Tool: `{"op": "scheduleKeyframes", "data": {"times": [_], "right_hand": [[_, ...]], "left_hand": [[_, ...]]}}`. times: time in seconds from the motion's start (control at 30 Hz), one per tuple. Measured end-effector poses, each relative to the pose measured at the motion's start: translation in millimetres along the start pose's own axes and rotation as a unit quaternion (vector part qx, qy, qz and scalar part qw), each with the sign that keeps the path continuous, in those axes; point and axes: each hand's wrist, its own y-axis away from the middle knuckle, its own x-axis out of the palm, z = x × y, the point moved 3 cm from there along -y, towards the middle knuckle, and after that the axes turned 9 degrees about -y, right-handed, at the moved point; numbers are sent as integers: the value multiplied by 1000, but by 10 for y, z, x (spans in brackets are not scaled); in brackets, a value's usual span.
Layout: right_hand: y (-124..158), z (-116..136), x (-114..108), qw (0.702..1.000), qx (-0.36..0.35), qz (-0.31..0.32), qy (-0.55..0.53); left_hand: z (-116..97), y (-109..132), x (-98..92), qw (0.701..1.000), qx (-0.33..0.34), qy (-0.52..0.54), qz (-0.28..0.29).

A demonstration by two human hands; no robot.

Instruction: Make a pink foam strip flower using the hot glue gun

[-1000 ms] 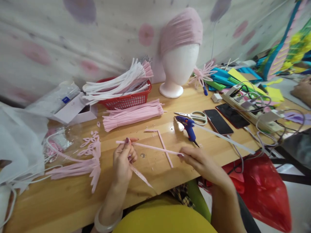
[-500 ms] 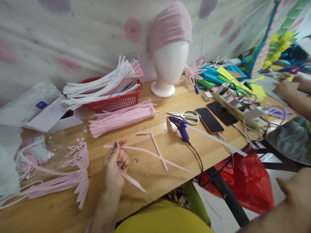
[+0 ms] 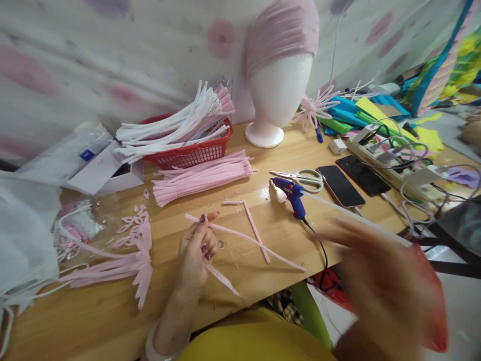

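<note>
My left hand [image 3: 198,245] pinches a long pink pipe cleaner [image 3: 248,237] near one end, and its free length slants right over the table. Out of the lower side of the same hand hangs a pale pink tape measure strip [image 3: 222,279]. A bent pink pipe cleaner [image 3: 254,228] lies just beyond, crossed by the held one. My right hand [image 3: 383,281] is smeared by motion over the table's front edge, near the blue glue gun [image 3: 293,195], and its fingers do not show clearly. Behind the glue gun lie scissors [image 3: 308,180] with pale handles.
A pink pipe cleaner bundle [image 3: 203,180] lies before a red basket [image 3: 188,153] of white and pink ones. Looped pink pieces [image 3: 141,245] lie left. A foam head [image 3: 278,95] stands behind. Phones [image 3: 341,185] and a power strip [image 3: 391,170] are right, with another person's hand [image 3: 471,133] beyond.
My right hand has swung in from the lower right toward the glue gun. The left hand keeps its pinch on the pipe cleaner. The whole view has shifted, with things appearing further right.
</note>
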Motion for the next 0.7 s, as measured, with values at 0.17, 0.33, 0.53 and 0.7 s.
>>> {"op": "scheduleKeyframes", "data": {"times": [0.17, 0.33, 0.53, 0.7], "right_hand": [[-188, 185, 776, 968, -20, 227, -106], [-196, 154, 946, 963, 6, 227, -145], [-149, 77, 776, 974, -20, 212, -78], [-96, -246, 355, 979, 35, 192, -64]], "left_hand": [[-25, 39, -33, 1000, 9, -17, 19], [33, 33, -57, 993, 6, -117, 31], [-29, -55, -72, 989, 12, -146, 4], [-284, -158, -235, 985, 80, -113, -106]]}}
